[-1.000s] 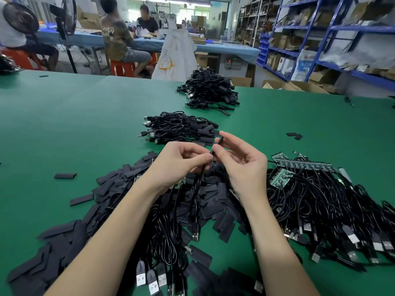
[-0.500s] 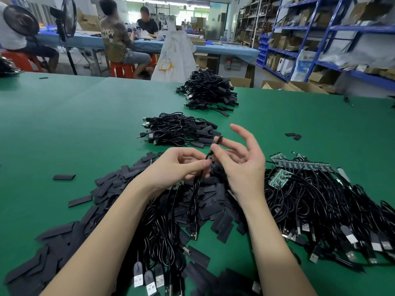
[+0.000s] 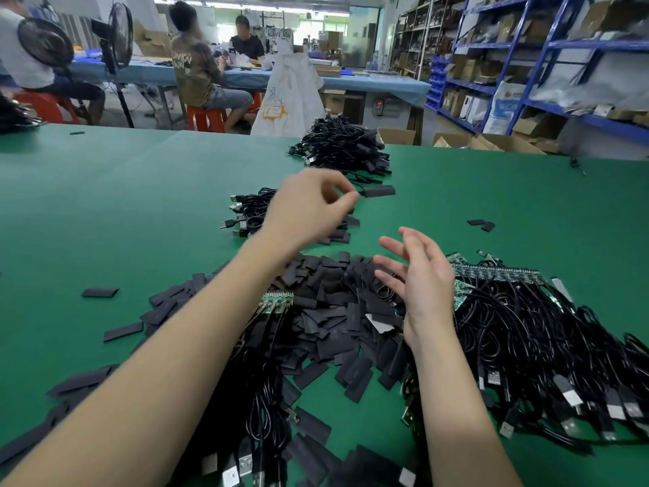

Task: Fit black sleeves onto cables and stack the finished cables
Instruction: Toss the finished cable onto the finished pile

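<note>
The left hand (image 3: 309, 205) is reaching over the near stack of finished cables (image 3: 253, 214), pinching a sleeved cable (image 3: 377, 191) by its end. The right hand (image 3: 418, 279) is hovering with fingers spread, holding nothing, above the loose black sleeves (image 3: 333, 321). Unsleeved cables (image 3: 544, 332) are lying at right on the green desk (image 3: 123, 205).
</note>
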`<state>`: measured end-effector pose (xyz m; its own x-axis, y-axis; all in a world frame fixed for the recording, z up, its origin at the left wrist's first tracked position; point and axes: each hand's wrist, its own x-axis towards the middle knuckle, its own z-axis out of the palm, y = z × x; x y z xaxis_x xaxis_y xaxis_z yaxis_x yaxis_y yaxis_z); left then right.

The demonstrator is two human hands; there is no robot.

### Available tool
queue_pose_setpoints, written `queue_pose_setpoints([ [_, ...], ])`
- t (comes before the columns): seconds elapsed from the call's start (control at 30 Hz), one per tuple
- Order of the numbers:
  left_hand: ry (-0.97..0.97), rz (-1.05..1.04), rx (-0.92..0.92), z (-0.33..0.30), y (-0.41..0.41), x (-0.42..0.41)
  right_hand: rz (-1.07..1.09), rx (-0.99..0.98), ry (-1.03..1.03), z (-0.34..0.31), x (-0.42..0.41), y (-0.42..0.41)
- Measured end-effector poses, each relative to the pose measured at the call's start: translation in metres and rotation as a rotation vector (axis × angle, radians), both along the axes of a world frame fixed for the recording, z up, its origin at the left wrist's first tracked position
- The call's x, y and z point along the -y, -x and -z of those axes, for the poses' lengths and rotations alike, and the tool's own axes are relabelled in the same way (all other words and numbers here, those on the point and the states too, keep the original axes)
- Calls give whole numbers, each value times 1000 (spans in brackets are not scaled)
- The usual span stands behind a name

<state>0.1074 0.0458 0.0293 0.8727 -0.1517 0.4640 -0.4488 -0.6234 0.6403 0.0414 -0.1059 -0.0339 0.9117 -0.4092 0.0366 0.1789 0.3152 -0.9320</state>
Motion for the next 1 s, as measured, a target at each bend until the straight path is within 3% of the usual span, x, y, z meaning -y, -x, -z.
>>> queue_pose_setpoints([
  [0.1,-324,-146,161,-20,-43,2,-9,-32,-3,1,3,0],
  [0.2,-504,-163,216,-18,-84,1,-30,-50,13,0,4,-1],
  [0.37,-853,-137,-2,17,-121,-15,-51,-75,42,1,6,0],
  [0.57,-604,-64,50,32,-90,-18,-60,-90,60,1,10,0],
  [0.83,-299,98,-101,48,9,-32,-100,-120,118,1,11,1],
  [1.0,-213,29,-147,65,21,-47,-178,-152,498,4,2,-1],
])
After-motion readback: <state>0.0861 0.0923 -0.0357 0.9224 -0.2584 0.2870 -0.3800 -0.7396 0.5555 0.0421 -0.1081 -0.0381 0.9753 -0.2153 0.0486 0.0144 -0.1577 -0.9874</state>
